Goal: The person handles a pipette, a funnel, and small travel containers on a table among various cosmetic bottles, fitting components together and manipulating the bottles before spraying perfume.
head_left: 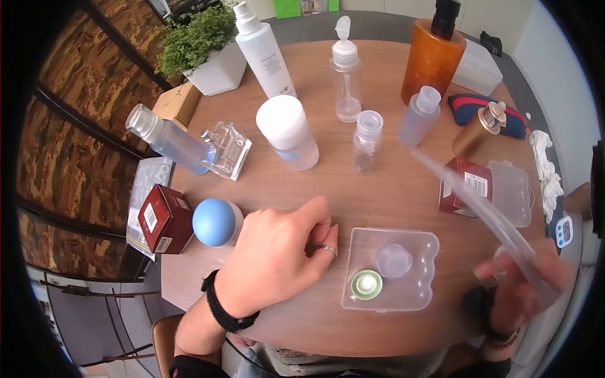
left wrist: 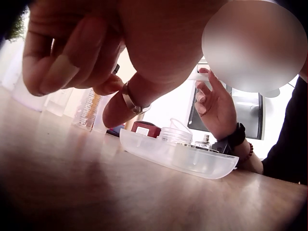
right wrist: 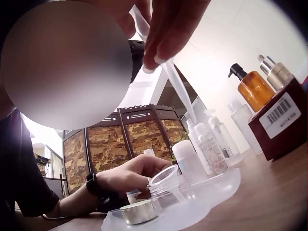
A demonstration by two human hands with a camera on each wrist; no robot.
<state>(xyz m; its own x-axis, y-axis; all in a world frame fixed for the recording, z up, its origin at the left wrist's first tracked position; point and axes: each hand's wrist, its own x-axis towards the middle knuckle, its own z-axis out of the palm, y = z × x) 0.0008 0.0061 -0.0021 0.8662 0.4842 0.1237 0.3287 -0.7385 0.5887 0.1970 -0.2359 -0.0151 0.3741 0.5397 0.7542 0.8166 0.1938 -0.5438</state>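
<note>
My right hand [head_left: 529, 286] pinches a long, translucent plastic piece [head_left: 482, 198] that slants up and left over the table's right side. It blurs in the head view and looks like a thin curved strip in the right wrist view [right wrist: 178, 86]. My left hand [head_left: 280, 255] hovers by the tabletop with loosely curled fingers and a ring, nothing visible between them. To its right sits a shallow clear plastic tray [head_left: 413, 296]. Inside lie a small clear round jar [head_left: 394, 260] and a round green-and-white container [head_left: 366, 285], whose side looks metallic in the right wrist view.
Left of my left hand are a blue-domed jar [head_left: 214, 222] and a dark red box [head_left: 165, 220]. Bottles stand behind, including a white-capped one [head_left: 287, 129] and an amber pump bottle [head_left: 432, 60]. Another red box [head_left: 465, 186] and clear case [head_left: 512, 195] sit at right.
</note>
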